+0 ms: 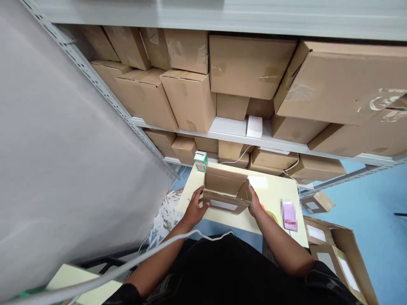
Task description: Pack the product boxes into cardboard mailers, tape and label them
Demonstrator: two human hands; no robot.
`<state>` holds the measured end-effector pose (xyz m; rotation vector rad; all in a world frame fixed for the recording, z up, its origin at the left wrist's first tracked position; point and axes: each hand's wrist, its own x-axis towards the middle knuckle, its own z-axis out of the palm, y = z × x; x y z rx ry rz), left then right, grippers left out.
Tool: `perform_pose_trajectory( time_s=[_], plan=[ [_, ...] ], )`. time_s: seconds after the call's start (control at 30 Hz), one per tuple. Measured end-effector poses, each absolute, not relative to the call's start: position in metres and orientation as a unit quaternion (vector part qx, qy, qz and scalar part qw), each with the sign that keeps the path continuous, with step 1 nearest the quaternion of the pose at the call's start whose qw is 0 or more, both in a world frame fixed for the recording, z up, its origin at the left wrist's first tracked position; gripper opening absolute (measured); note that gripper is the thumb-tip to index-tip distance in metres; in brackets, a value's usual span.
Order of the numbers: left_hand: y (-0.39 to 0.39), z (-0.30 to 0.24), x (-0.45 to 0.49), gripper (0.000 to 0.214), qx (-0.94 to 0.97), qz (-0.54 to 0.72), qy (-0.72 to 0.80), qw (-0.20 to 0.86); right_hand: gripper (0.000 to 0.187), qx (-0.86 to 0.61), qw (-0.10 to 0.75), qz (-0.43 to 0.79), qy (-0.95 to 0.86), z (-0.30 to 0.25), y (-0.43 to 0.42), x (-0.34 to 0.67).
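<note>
Holding an open cardboard box [226, 195] between them, the left hand [194, 211] and the right hand [253, 204] are gripping it at its two opposite ends. The box is staying over the pale table [280, 186], near its front edge; whether it is touching the surface, I cannot tell. Its open top is showing the inside, and a white label [223, 205] is covering part of the near wall. A small green box [201, 162] is standing just beyond, toward the left, while yellow tape [272, 217] is lying beside the right forearm.
</note>
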<state>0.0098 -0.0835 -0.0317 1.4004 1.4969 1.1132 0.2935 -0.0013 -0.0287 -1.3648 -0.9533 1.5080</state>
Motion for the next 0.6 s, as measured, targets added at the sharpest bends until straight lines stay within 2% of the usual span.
perform_pose_trajectory(
  time_s=[0.1,0.23,0.43,0.6],
  plan=[
    [-0.074,-0.035,0.008,0.087,0.564,0.432,0.586,0.391,0.071,-0.509,0.425,0.656,-0.361,-0.032,0.010,0.293],
    [-0.057,-0.032,-0.013,0.095,0.628,0.372,0.568,0.381,0.074,-0.510,0.422,0.630,-0.406,-0.040,0.015,0.287],
    [-0.036,-0.042,-0.048,0.063,0.752,0.247,0.518,0.324,0.058,-0.629,0.393,0.538,-0.400,-0.056,0.005,0.262],
    [-0.024,-0.056,-0.055,0.051,0.778,0.245,0.486,0.315,0.049,-0.664,0.396,0.502,-0.389,-0.065,0.001,0.258]
  ],
)
